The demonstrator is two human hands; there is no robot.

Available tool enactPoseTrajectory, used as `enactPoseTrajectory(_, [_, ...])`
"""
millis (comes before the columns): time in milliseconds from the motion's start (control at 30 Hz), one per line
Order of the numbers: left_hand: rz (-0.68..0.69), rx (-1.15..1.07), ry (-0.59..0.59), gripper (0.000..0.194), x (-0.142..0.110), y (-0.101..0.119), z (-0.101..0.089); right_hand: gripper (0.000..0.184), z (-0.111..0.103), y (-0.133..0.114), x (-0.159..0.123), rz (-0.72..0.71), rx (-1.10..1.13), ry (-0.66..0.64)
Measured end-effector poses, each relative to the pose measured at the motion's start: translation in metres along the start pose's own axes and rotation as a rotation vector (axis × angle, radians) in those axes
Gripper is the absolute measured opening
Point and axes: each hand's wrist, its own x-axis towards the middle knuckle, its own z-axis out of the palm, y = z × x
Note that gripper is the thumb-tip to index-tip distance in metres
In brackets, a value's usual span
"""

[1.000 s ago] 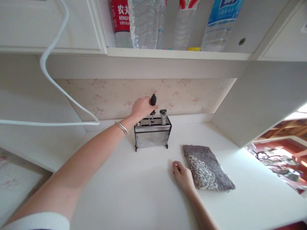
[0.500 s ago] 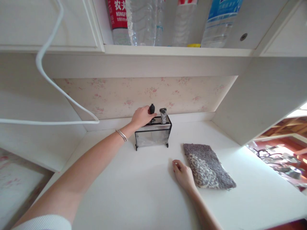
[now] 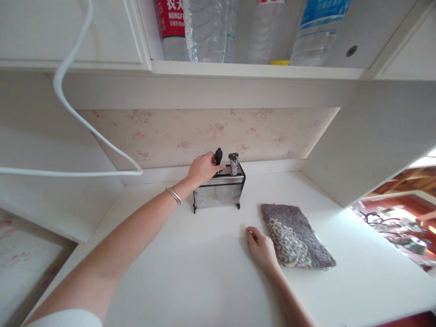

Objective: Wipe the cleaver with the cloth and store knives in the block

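My left hand (image 3: 203, 167), with a thin silver bangle at the wrist, reaches to a slim knife holder (image 3: 218, 196) with a black frame, metal top and pale translucent sides. Its fingers are closed on an upright black knife handle (image 3: 218, 155); whatever lies below the handle is hidden in the holder. Just right of it, a second handle (image 3: 233, 164), grey and black with a worn surface, stands in the same top. On the white counter, my right hand (image 3: 261, 250) rests with curled fingers and nothing visible in them, beside a grey and cream shaggy cloth (image 3: 294, 236).
Overhead, a white shelf (image 3: 259, 70) bears several plastic bottles (image 3: 316, 36). A white cable (image 3: 102, 136) hangs in the left foreground. Behind the holder is a flowered wall (image 3: 265, 131); white side panels (image 3: 368, 136) flank the counter (image 3: 190, 268).
The whole view has shifted slightly. My left hand keeps its hold on the black handle, and my right hand stays beside the cloth. Nothing else visibly differs.
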Motion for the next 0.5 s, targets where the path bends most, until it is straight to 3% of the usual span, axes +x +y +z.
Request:
enactPoseTrajectory(167, [-0.008,-0.184,0.146,0.038,-0.020,-0.004,-0.010,0.036,0.000,-0.001,-0.003,0.013,0.026,0.002])
enactPoseTrajectory(267, [-0.069,-0.320,0.267,0.031,-0.044,-0.018,-0.017,0.036,0.000,-0.002,-0.001,0.075,0.140,-0.007])
enactPoseTrajectory(367, [-0.309,-0.532,0.305,0.029,-0.074,-0.042,-0.014,0.040,-0.004,-0.012,0.010,0.156,0.365,-0.015])
enactPoseTrajectory(500, [-0.578,-0.783,0.162,0.041,-0.113,-0.069,0.010,0.042,-0.025,-0.048,0.041,0.086,0.514,0.115])
